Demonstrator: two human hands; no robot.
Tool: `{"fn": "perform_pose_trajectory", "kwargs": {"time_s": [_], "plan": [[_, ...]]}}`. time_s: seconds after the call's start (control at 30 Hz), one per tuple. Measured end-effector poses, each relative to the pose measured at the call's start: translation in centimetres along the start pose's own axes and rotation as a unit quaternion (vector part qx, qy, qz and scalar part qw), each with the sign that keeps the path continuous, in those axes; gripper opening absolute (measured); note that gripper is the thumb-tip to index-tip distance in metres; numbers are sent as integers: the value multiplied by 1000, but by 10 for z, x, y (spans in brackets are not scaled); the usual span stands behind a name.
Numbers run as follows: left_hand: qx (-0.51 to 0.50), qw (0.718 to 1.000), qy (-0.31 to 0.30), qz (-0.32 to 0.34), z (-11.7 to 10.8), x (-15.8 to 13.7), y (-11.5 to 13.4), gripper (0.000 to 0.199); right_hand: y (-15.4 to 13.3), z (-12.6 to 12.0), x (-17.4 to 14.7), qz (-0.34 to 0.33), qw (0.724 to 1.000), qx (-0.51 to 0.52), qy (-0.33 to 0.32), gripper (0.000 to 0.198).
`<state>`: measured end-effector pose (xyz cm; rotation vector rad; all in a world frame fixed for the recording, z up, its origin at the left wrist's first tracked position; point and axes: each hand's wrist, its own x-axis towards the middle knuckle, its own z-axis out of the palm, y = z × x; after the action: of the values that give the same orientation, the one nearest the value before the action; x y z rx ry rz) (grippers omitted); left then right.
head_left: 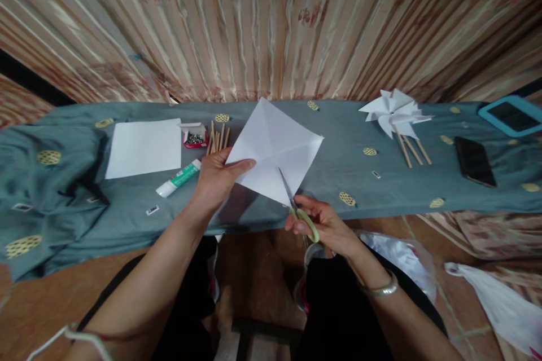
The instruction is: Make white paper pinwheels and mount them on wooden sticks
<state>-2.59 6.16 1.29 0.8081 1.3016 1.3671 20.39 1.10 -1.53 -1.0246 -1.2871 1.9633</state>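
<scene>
My left hand (220,177) pinches the left corner of a white square sheet of paper (275,135), thumb on top. Faint diagonal creases cross the sheet, which is held up over the table. In my right hand (317,217) is a pair of scissors (312,227) with pale green handles. Their blade lies along the crease at the near corner, its tip pointing toward the middle of the sheet. How far the paper is cut there I cannot tell. Just beyond my left hand lie several wooden sticks (219,138) and a glue stick (178,177).
A stack of white paper (144,148) and a small red box of metal pins (195,136) are on the cloth-covered table (339,163). Finished paper pinwheels (393,113) on sticks, a black phone (474,161) and a blue-framed tablet (512,115) lie right. A curtain (271,28) hangs behind.
</scene>
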Motion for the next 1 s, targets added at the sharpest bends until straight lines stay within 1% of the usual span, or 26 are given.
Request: {"fn": "perform_pose_trajectory", "kwargs": {"time_s": [0.07,0.1,0.17,0.23,0.27,0.3,0.33,0.37,0.4,0.43,0.47,0.5,0.63,0.7,0.77,0.83,0.9,0.97,1.0], "plan": [[-10,1000,15,14,-5,3,3,30,-4,-6,-5,28,999,-20,-29,60],[-15,999,21,23,-8,5,5,30,-7,-10,-8,44,997,-33,-44,62],[-17,999,31,38,-13,7,10,28,-13,-23,-14,69,993,-60,-73,53],[-11,998,36,46,-17,8,13,27,-18,-39,-20,64,992,-83,-63,46],[-5,998,38,48,-19,8,13,27,-19,-46,-22,44,995,-89,-27,46],[5,998,37,47,-20,7,13,28,-21,-53,-23,8,996,-87,34,46],[20,998,33,42,-21,6,12,29,-22,-58,-23,-43,990,-76,114,45],[43,998,22,32,-21,4,10,30,-23,-61,-23,-100,972,-65,204,44],[73,997,7,21,-21,2,8,30,-24,-62,-22,-145,948,-58,277,44],[106,994,-14,9,-19,0,6,30,-25,-62,-20,-170,929,-64,323,46],[139,990,-38,-2,-18,-2,4,30,-27,-59,-17,-183,918,-76,345,50],[166,984,-63,-9,-15,-4,2,30,-28,-56,-15,-189,915,-87,347,53],[233,961,-147,-13,-5,-11,-5,32,-30,-42,-4,-183,922,-160,303,58],[256,951,-175,-10,-1,-11,-6,32,-28,-40,0,-169,918,-206,293,58],[257,948,-186,-3,1,-9,-5,38,-26,-41,1,-156,912,-240,294,57],[241,955,-172,6,1,-6,-5,47,-24,-42,2,-150,908,-248,303,54],[199,971,-133,14,1,-3,-5,61,-25,-43,2,-143,913,-224,310,53],[119,989,-89,13,3,-2,-6,74,-27,-44,3,-144,919,-179,320,54],[72,994,-78,7,5,-3,-7,78,-27,-44,4,-147,921,-153,326,55]]}}
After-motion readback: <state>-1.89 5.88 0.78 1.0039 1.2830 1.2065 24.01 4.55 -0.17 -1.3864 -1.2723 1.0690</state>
